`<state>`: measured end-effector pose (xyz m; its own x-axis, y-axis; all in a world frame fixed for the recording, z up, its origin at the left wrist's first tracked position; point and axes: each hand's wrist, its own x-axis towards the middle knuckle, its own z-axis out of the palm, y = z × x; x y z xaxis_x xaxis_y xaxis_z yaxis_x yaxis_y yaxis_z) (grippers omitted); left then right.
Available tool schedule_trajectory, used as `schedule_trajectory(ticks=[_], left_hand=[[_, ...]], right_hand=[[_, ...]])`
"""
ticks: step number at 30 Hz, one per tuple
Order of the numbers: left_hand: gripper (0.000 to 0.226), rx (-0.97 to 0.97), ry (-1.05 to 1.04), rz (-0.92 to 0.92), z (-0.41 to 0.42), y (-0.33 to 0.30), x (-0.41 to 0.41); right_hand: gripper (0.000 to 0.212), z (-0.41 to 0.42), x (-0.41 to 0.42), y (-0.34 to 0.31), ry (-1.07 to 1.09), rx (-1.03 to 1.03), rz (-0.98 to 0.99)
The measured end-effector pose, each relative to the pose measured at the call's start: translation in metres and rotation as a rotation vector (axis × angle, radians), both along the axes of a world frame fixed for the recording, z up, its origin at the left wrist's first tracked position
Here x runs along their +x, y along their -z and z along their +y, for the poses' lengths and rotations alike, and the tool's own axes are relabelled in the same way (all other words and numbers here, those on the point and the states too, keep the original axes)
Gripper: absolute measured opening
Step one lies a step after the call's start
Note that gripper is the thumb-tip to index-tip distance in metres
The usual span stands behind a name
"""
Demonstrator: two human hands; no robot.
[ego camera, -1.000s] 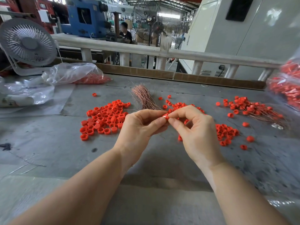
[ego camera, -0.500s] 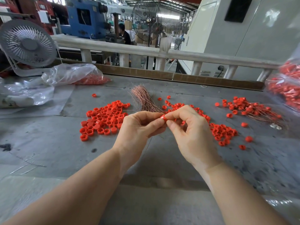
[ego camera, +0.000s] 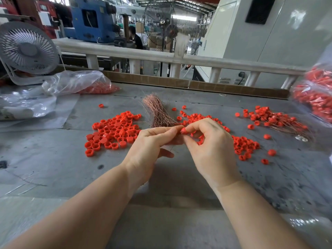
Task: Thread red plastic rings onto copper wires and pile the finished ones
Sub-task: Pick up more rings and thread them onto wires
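Observation:
My right hand (ego camera: pixel 210 150) pinches a small red plastic ring (ego camera: pixel 183 130) between thumb and forefinger above the grey table. My left hand (ego camera: pixel 150 148) meets it fingertip to fingertip, its fingers curled and pinching at the ring; any wire between them is too thin to make out. A bundle of copper wires (ego camera: pixel 157 112) lies just behind the hands. Loose red rings form a heap on the left (ego camera: pixel 113 132) and another on the right (ego camera: pixel 242 144). A pile of rings threaded on wires (ego camera: pixel 274 120) lies at the far right.
A clear bag with red rings (ego camera: pixel 79 85) and a white desk fan (ego camera: pixel 27 51) sit at the back left. Another bag full of red pieces (ego camera: pixel 316 94) hangs in at the right edge. A white railing (ego camera: pixel 179 59) runs behind the table.
Both hands stay together at the ring. My left thumb has dropped away below the fingers, and the hands have shifted slightly left.

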<state>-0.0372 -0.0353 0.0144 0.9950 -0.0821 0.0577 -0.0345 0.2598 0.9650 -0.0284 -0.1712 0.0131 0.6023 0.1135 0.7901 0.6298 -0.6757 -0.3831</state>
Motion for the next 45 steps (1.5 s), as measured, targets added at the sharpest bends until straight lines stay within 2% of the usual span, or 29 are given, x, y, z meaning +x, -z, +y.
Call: schedule_trajectory(ticks=[5,17,22,25,29,31,34,37,41,45], left_hand=[[0.021,0.048,-0.01,-0.011,-0.001,-0.001,0.0],[0.021,0.034,0.01,-0.026,0.0,0.003,0.0],[0.011,-0.021,0.011,0.011,0.0,0.005,0.003],[0.023,-0.019,0.003,0.006,0.0,0.007,0.004],[0.027,-0.039,-0.007,-0.005,0.001,0.009,0.006],[0.024,-0.071,0.005,-0.009,0.001,0.01,0.007],[0.017,-0.157,0.021,-0.027,0.001,0.01,0.009],[0.021,-0.225,0.003,-0.066,0.001,0.011,0.011],[0.03,-0.239,-0.006,-0.099,0.003,0.011,0.012],[0.028,-0.234,0.004,-0.122,0.003,0.012,0.011]], right_hand=[[0.004,-0.001,0.001,-0.001,0.032,-0.036,-0.009],[0.013,0.001,-0.001,-0.002,0.056,-0.105,-0.038],[0.008,0.001,-0.001,-0.001,0.009,-0.173,-0.064],[0.006,0.0,-0.002,-0.002,-0.029,-0.146,-0.071],[0.04,0.001,-0.003,0.0,-0.109,-0.034,-0.009],[0.044,0.0,-0.001,0.001,-0.14,-0.002,0.011],[0.04,0.0,0.001,0.003,-0.162,0.074,0.038],[0.033,0.001,0.003,0.003,-0.167,0.179,0.087],[0.019,0.0,0.004,0.003,-0.154,0.186,0.086],[0.013,0.002,0.003,0.002,-0.182,0.187,0.13]])
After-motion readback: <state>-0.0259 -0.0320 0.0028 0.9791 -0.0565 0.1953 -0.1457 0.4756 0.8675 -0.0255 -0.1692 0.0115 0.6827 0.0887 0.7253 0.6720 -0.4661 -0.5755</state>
